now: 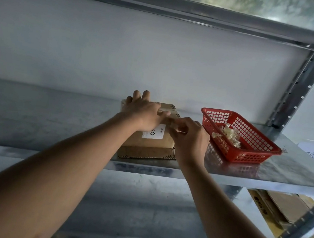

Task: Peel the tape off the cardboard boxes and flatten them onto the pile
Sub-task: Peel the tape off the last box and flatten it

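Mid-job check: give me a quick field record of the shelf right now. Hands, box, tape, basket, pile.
left hand: pressed flat on the box, fingers straight
right hand: grip pinching clear tape at the box's right edge
cardboard box: still assembled, white label on top, tape only partly lifted
flattened cardboard: one sheet lying under the box
red basket: right of the box, holds crumpled tape scraps
metal shelf: carries box and basket

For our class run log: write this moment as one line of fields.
left hand: presses cardboard box flat | right hand: pinches tape | red basket: holds peeled tape scraps | step: peeling
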`<action>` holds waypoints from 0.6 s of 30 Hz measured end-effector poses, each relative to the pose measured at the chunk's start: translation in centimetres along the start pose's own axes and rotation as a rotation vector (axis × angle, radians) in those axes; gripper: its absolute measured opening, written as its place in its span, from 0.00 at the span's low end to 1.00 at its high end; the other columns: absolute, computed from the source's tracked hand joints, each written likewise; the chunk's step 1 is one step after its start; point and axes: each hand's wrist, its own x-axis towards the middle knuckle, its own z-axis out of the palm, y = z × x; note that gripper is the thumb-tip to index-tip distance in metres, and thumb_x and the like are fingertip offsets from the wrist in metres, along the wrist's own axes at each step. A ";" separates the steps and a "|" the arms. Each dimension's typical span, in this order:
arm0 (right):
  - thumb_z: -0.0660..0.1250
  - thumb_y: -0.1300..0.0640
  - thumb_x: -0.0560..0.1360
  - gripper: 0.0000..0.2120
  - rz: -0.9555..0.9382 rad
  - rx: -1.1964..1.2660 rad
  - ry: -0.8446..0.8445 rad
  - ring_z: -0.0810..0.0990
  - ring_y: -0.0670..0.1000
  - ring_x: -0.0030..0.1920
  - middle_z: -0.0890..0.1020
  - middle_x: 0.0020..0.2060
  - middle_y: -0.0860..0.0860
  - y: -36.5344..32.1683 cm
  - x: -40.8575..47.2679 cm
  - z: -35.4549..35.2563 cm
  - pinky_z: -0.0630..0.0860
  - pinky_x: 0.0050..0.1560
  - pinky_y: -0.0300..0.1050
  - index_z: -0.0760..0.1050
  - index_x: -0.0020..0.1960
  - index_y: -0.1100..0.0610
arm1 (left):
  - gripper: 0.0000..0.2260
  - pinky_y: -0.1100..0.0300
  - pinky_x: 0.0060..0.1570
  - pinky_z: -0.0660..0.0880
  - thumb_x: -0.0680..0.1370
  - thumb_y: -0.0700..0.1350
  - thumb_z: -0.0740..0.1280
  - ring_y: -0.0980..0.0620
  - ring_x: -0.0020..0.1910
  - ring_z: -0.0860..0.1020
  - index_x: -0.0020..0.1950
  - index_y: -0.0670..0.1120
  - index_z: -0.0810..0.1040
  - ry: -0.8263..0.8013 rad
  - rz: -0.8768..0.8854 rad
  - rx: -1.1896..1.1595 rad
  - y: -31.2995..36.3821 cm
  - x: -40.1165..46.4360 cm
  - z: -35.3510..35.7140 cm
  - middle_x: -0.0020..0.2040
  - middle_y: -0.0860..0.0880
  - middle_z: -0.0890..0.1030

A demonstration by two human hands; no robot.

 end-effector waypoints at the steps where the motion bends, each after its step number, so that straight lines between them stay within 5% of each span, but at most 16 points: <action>1: 0.79 0.57 0.73 0.07 -0.008 -0.022 0.013 0.84 0.49 0.44 0.86 0.46 0.49 0.0 0.2 0.0 0.81 0.46 0.48 0.86 0.51 0.53 | 0.31 0.41 0.68 0.63 0.83 0.69 0.46 0.38 0.69 0.62 0.74 0.55 0.73 -0.001 0.000 -0.007 0.0 0.0 0.0 0.66 0.43 0.67; 5: 0.72 0.58 0.79 0.06 -0.089 -0.148 0.013 0.83 0.53 0.42 0.86 0.47 0.52 0.1 0.0 0.0 0.79 0.40 0.47 0.86 0.54 0.52 | 0.30 0.43 0.69 0.60 0.83 0.68 0.45 0.39 0.69 0.61 0.72 0.54 0.73 0.006 -0.022 -0.027 0.2 -0.2 0.3 0.66 0.42 0.66; 12: 0.69 0.66 0.78 0.07 -0.103 -0.086 -0.137 0.83 0.50 0.42 0.86 0.44 0.52 0.5 -0.5 -0.1 0.83 0.46 0.49 0.84 0.50 0.59 | 0.30 0.42 0.73 0.59 0.84 0.67 0.44 0.37 0.75 0.63 0.78 0.55 0.69 0.024 -0.022 -0.013 0.2 -0.1 0.7 0.75 0.41 0.68; 15: 0.70 0.67 0.77 0.07 -0.031 -0.015 -0.070 0.84 0.47 0.42 0.86 0.43 0.49 0.4 -1.0 -0.2 0.83 0.47 0.48 0.84 0.50 0.58 | 0.29 0.41 0.69 0.62 0.84 0.67 0.44 0.38 0.73 0.65 0.75 0.54 0.71 0.038 -0.026 -0.012 0.5 0.2 0.9 0.73 0.43 0.70; 18: 0.73 0.64 0.75 0.13 0.017 0.092 0.027 0.84 0.39 0.39 0.84 0.39 0.40 0.5 -0.6 -1.1 0.81 0.48 0.36 0.82 0.57 0.53 | 0.29 0.41 0.66 0.63 0.84 0.67 0.45 0.38 0.72 0.65 0.72 0.53 0.74 0.045 -0.035 -0.023 1.0 0.4 1.1 0.70 0.43 0.71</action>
